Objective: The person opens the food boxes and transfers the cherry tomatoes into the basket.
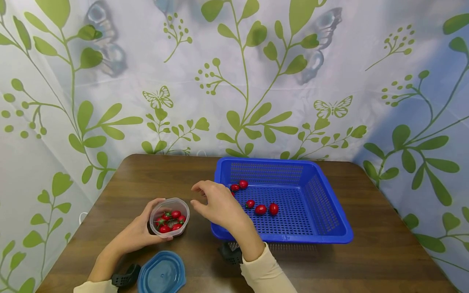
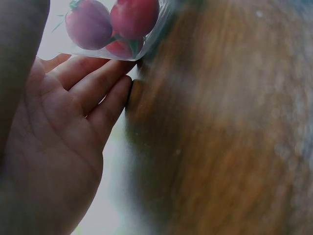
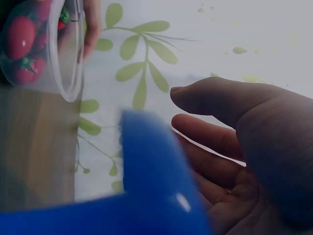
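My left hand [image 1: 136, 232] grips a clear plastic container [image 1: 170, 201], thumb and fingers spread round its sides. Several red cherry tomatoes [image 1: 176, 214] with green stems lie inside, also seen through the wall in the right wrist view. Between this container and a blue plastic basket [image 1: 293, 238] is my right hand [image 1: 219, 203], over the basket's left rim. Its fingers are loosely bent, with a gap between thumb and forefinger and nothing in it. More cherry tomatoes [image 1: 261, 210] lie on the basket floor, towards the left, some partly behind the right hand.
A blue lid [image 1: 163, 273] lies on the wooden table [image 1: 370, 260] at the front left, close to the left wrist. The basket has high perforated walls. Behind the table hangs a white curtain [image 1: 227, 97] printed with green leaves.
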`<state>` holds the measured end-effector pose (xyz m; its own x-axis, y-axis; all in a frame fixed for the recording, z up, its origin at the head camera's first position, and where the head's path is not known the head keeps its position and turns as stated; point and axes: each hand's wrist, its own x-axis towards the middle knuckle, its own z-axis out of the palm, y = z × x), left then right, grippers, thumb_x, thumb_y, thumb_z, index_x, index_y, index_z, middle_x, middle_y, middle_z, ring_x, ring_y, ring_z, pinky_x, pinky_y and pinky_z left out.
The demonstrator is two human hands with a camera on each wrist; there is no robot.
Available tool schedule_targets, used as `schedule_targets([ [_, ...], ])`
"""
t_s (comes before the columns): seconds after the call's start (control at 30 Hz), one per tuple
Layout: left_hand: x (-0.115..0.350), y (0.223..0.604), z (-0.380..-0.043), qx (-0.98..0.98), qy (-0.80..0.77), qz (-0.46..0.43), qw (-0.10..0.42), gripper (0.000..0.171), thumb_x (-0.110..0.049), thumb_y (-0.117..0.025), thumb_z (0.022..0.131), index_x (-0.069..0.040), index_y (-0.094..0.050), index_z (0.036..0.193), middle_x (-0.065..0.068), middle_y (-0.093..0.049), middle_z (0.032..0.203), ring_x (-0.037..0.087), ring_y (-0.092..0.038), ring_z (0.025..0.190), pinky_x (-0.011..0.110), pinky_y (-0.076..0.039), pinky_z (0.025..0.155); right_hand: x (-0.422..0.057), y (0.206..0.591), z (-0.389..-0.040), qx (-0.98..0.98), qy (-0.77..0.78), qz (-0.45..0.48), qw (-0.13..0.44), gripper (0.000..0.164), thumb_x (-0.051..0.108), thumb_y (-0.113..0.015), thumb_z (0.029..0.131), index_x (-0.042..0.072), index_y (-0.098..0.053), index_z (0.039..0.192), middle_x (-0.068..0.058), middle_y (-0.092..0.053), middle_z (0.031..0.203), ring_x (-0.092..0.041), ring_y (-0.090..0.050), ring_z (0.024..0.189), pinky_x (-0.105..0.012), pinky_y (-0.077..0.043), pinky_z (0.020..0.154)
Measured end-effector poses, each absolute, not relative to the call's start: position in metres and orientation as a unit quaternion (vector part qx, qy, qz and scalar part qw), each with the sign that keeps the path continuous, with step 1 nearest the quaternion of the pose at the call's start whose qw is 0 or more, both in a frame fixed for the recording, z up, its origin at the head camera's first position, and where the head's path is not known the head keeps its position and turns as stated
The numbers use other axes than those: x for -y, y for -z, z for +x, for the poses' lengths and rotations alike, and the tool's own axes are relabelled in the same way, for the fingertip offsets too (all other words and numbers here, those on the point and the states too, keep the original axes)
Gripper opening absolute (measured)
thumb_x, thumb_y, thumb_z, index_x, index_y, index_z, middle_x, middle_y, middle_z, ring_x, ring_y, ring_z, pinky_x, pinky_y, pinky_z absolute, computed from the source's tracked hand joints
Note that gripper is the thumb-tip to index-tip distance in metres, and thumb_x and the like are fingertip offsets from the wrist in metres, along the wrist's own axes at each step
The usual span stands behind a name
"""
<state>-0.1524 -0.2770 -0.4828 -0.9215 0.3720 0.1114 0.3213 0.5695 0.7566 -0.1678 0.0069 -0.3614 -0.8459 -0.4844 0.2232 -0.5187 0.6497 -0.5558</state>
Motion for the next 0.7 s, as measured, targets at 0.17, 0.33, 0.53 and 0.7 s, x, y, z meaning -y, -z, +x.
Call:
schedule_targets([
  [0.17, 0.277, 0.482, -0.152, -0.884, -0.421, 0.200, 0.028, 0.106, -0.039, -0.093, 0.076, -0.017, -0.025, 0.155, 0.000, -0.063, 0.140, 0.018, -0.059, 0.128, 0.028, -0.046, 0.105, 0.002, 0.367, -0.166, 0.910, -0.298, 0.287, 0.025, 0.029, 0.022, -0.076, 0.094, 0.012, -0.071, 0.121, -0.001, -0.073, 0.110, -0.012, -0.067, 0.098, -0.025, -0.055, 0.084],
  [0.33, 0.278, 0.482, -0.152, -0.884, -0.420, 0.205, 0.025, 0.108, -0.037, -0.093, 0.075, -0.013, -0.025, 0.155, 0.000, -0.063, 0.140, 0.017, -0.059, 0.128, 0.027, -0.046, 0.105, 0.008, 0.371, -0.165, 0.910, -0.290, 0.296, 0.017, 0.031, 0.022, -0.075, 0.095, 0.011, -0.070, 0.123, -0.002, -0.073, 0.114, -0.014, -0.067, 0.100, -0.024, -0.054, 0.085],
  [0.53, 0.278, 0.483, -0.152, -0.887, -0.415, 0.200, 0.027, 0.108, -0.039, -0.093, 0.076, -0.013, -0.024, 0.155, 0.000, -0.064, 0.140, 0.015, -0.059, 0.128, 0.029, -0.047, 0.105, 0.010, 0.374, -0.165, 0.911, -0.289, 0.294, 0.014, 0.032, 0.023, -0.076, 0.095, 0.011, -0.070, 0.124, -0.002, -0.073, 0.117, -0.015, -0.068, 0.103, -0.024, -0.055, 0.086],
  [0.7, 0.277, 0.484, -0.152, -0.892, -0.408, 0.193, 0.028, 0.109, -0.040, -0.093, 0.075, -0.013, -0.024, 0.156, -0.001, -0.064, 0.139, 0.023, -0.060, 0.128, 0.040, -0.049, 0.105, 0.013, 0.377, -0.165, 0.909, -0.289, 0.300, 0.016, 0.032, 0.022, -0.075, 0.095, 0.010, -0.069, 0.124, -0.002, -0.073, 0.115, -0.017, -0.068, 0.103, -0.024, -0.055, 0.086],
])
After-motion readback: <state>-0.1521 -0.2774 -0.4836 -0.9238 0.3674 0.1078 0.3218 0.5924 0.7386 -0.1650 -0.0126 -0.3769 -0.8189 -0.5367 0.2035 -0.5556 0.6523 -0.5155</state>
